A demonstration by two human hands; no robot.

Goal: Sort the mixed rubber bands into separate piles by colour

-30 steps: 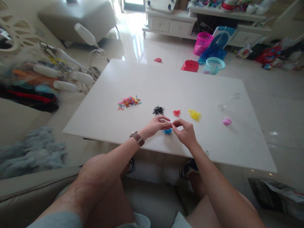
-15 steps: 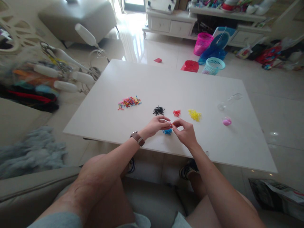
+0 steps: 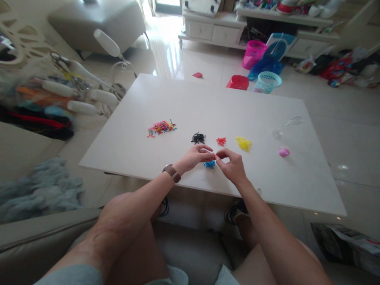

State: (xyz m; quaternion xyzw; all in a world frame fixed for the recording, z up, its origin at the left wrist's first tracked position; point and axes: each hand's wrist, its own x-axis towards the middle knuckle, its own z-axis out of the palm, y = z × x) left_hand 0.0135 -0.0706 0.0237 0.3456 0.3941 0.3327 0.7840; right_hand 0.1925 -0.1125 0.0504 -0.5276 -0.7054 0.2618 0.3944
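My left hand (image 3: 199,155) and my right hand (image 3: 230,161) meet fingertip to fingertip above the white table (image 3: 184,99). Both are closed in a pinch; whatever is between the fingertips is too small to name. Just below them lies a blue pile (image 3: 209,164) of small bands or strips, partly covered by the fingers. Beyond the hands are a black pile (image 3: 198,138), a small red pile (image 3: 221,141) and a yellow pile (image 3: 244,144) of similar pieces. Farther left sits a mixed-colour pile (image 3: 162,128).
On the table's right lie a pink round object (image 3: 284,151) and a clear plastic item (image 3: 293,121). A white lamp (image 3: 108,43) stands by the left edge. Past the far edge are a red stool (image 3: 238,82), a light-blue basket (image 3: 267,82) and a pink basket (image 3: 253,54).
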